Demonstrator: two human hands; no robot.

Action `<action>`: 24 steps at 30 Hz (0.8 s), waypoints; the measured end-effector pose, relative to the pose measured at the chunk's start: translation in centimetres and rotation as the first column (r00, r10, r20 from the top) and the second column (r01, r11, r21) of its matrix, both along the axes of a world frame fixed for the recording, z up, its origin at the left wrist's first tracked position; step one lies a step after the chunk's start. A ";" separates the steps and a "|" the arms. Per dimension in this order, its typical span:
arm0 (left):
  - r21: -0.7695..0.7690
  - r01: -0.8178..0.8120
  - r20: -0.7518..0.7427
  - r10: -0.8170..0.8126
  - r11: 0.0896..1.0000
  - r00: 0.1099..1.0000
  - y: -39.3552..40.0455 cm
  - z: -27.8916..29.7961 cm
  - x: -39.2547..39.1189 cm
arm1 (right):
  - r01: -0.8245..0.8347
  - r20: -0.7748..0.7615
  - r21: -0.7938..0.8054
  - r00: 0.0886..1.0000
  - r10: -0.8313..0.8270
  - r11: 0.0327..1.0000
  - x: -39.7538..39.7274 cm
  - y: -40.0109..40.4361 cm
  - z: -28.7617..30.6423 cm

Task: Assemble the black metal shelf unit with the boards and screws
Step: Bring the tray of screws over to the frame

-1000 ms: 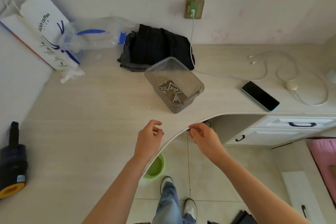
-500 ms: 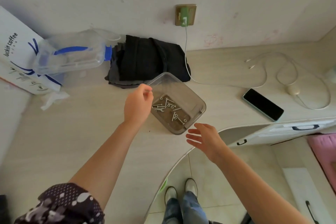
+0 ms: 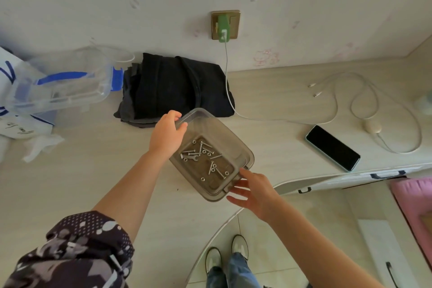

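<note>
— Where are the screws (image 3: pixel 203 156)?
— Mid-frame, in the clear tub (image 3: pixel 243 151) on the desk (image 3: pixel 70 184). Left hand (image 3: pixel 166 135) pinches its far rim; right hand (image 3: pixel 253 190), fingers spread, touches the near corner.
— Best lift it level, I'd say, so nothing slides out.

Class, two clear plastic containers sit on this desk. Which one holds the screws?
The smoky-tinted tub that both hands touch; bolts lie in its bottom. The other, blue-clipped box lies beside the black clothes.
</note>
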State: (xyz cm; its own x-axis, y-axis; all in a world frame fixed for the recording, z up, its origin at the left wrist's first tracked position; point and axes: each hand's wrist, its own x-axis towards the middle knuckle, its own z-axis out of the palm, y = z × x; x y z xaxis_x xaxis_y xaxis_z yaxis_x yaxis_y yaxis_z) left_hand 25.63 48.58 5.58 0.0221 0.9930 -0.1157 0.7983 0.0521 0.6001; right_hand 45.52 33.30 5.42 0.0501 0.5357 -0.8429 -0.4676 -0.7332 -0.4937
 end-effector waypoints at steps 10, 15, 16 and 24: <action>-0.024 -0.050 0.036 0.050 0.998 0.998 -0.3 -1.0 0.3 | -0.029 0.025 0.014 0.999 0.028 1.000 0.4 -0.4 0.5; 0.004 -0.046 0.054 0.046 0.999 0.998 -1.8 -0.9 0.4 | -0.013 0.115 0.023 0.993 0.011 1.000 0.4 -1.9 0.6; 0.009 -0.048 0.069 0.047 0.999 0.996 -2.1 -0.8 0.5 | -0.009 0.144 0.027 0.990 0.005 1.000 0.4 -2.2 0.6; 0.002 0.040 0.239 -0.039 0.999 0.970 -5.5 -0.3 2.6 | 0.152 0.323 0.124 0.928 -0.185 0.980 1.1 -7.8 0.9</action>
State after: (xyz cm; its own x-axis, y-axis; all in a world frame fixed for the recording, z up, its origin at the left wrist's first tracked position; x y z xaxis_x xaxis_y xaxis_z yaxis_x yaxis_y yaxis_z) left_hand 28.19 43.07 5.28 0.0886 0.9905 -0.1051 0.6330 0.0254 0.7737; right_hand 46.58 25.55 6.27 0.4143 0.5718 -0.7081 -0.3782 -0.5994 -0.7054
